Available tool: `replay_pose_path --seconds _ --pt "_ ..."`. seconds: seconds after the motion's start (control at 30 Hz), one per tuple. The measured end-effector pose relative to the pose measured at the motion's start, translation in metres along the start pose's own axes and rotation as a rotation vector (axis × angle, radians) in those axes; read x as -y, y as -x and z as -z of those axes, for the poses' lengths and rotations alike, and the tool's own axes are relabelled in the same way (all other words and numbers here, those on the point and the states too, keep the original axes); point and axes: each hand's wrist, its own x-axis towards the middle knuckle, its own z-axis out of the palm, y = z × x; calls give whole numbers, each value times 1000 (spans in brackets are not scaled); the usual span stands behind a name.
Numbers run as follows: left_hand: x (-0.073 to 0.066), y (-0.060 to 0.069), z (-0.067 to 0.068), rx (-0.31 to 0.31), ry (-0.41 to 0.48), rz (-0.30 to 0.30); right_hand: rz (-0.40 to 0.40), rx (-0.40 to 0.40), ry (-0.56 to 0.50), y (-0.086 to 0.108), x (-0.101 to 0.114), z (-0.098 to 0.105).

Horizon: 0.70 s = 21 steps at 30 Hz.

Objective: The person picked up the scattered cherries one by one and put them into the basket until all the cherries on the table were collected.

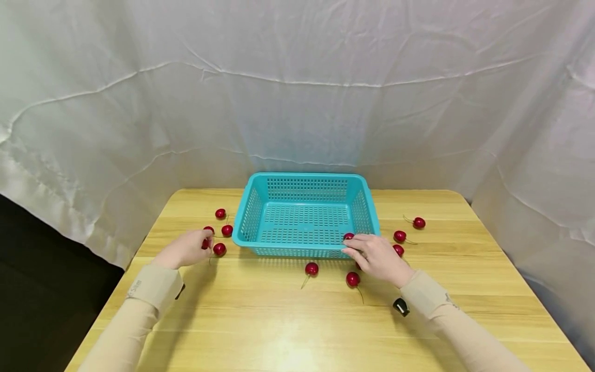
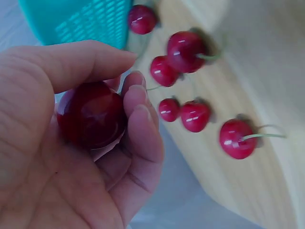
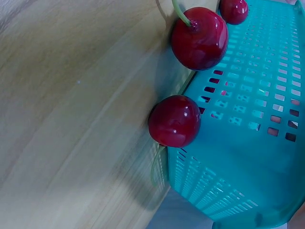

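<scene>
A red cherry (image 2: 91, 116) lies within the curled fingers and thumb of my left hand (image 2: 62, 176). In the head view that hand (image 1: 185, 249) is left of the turquoise basket (image 1: 306, 252), low over the table, close to several cherries. My right hand (image 1: 378, 258) is at the basket's front right corner, thumb and fingers bent together. At its fingertips, by the front rim, a cherry (image 1: 348, 236) shows, partly covered by the fingers. Only a sliver of the right hand (image 3: 298, 220) appears at the right wrist view's lower right edge.
On the table, cherries with stems lie left of the basket, including one (image 1: 219, 249). Before it are two others (image 1: 312, 268) (image 1: 353, 279). More lie to its right, one (image 1: 419, 223) farthest out. A pale curtain (image 1: 307, 119) hangs behind the table.
</scene>
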Motion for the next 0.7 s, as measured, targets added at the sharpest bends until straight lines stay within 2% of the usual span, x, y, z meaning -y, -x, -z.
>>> replay_pose_path --seconds 0.1,0.27,0.47,0.6,0.7 --pt "-3 -6 9 -12 8 -17 3 -11 -3 0 0 -1" --pt "-13 -17 24 -19 0 15 -1 -16 -9 0 0 -1" --pt "-36 -35 38 -76 -34 -13 -3 -40 -7 2 -1 -2" --pt "-51 -46 43 -83 -43 -8 9 -49 -8 1 -1 -5" --pt "-61 -55 44 -98 -59 -35 14 -55 -6 1 -2 -5"
